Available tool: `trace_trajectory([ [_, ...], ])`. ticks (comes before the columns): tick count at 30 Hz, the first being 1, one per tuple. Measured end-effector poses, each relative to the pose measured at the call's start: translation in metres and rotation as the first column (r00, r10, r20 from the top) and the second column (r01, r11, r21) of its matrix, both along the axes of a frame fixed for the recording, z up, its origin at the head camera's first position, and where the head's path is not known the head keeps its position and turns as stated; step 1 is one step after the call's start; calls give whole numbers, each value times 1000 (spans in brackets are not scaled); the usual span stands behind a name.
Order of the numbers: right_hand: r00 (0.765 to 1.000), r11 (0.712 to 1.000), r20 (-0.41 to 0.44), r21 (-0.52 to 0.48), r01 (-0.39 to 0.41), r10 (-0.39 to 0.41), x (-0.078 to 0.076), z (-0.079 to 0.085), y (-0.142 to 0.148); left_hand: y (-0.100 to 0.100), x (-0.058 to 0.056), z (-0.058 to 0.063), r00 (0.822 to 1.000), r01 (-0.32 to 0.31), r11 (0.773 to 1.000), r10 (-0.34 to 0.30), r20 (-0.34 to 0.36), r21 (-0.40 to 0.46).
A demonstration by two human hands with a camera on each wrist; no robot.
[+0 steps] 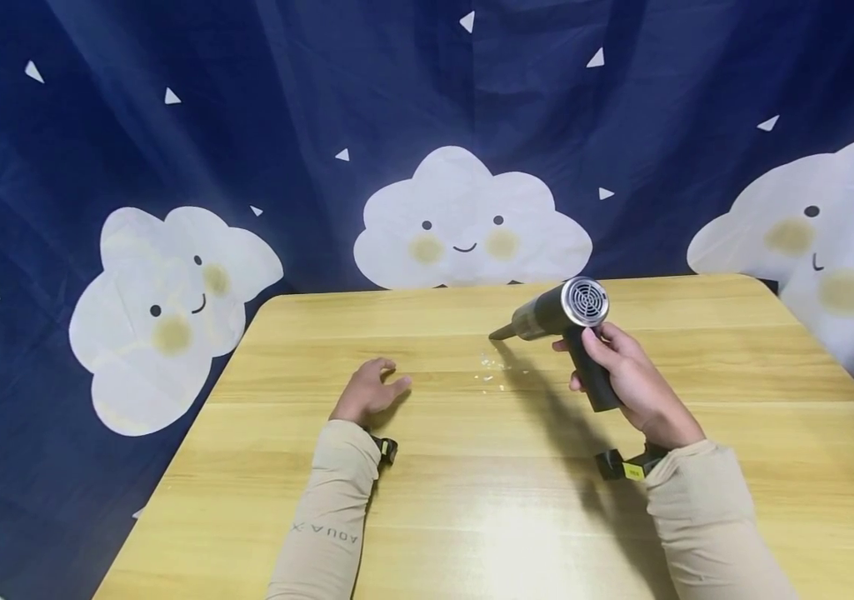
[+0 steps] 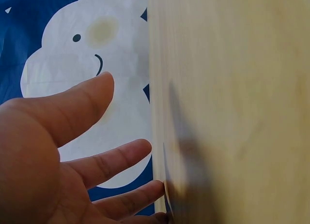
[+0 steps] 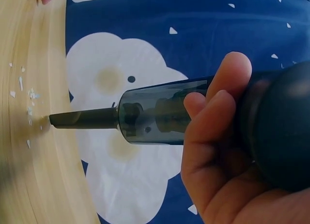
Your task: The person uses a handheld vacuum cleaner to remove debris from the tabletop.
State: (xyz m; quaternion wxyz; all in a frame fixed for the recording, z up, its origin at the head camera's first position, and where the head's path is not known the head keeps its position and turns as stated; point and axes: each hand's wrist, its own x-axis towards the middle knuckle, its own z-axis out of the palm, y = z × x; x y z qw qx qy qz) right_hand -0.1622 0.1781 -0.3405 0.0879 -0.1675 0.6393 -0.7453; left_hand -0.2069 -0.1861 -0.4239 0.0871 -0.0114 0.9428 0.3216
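Observation:
My right hand (image 1: 640,383) grips the black handle of a handheld vacuum (image 1: 557,312) with a round silver vent at its rear. Its narrow nozzle points down and left, the tip close over the table beside small white scraps (image 1: 488,373). In the right wrist view the clear dust chamber (image 3: 155,115) shows ahead of my fingers, and the scraps (image 3: 32,94) lie scattered around the nozzle's tip. To the left of the scraps, my left hand (image 1: 370,390) is held low at the table with nothing in it, its thumb and fingers (image 2: 116,161) spread apart.
The wooden table (image 1: 434,492) spans the lower view. Behind it hangs a dark blue curtain (image 1: 307,108) with white smiling clouds and small triangles, meeting the table's far edge. A wrist camera (image 1: 625,465) sits below the right hand.

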Motion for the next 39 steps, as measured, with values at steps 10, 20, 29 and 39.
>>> trace_trajectory([
  [10,1000,1000,-20,-9,-11,11,2,1,3,1,-1,-1,1000,6,1000,-6,-2,-6],
  [20,1000,1000,-5,1,-17,17,2,3,2,0,-2,-1,1000,7,1000,-7,-8,-13],
  [29,999,999,10,11,-36,36,3,5,0,0,1,0,1000,12,1000,-12,-15,-4],
  [39,999,999,16,15,-35,35,5,7,0,1,0,-1,1000,20,1000,-20,-22,0],
])
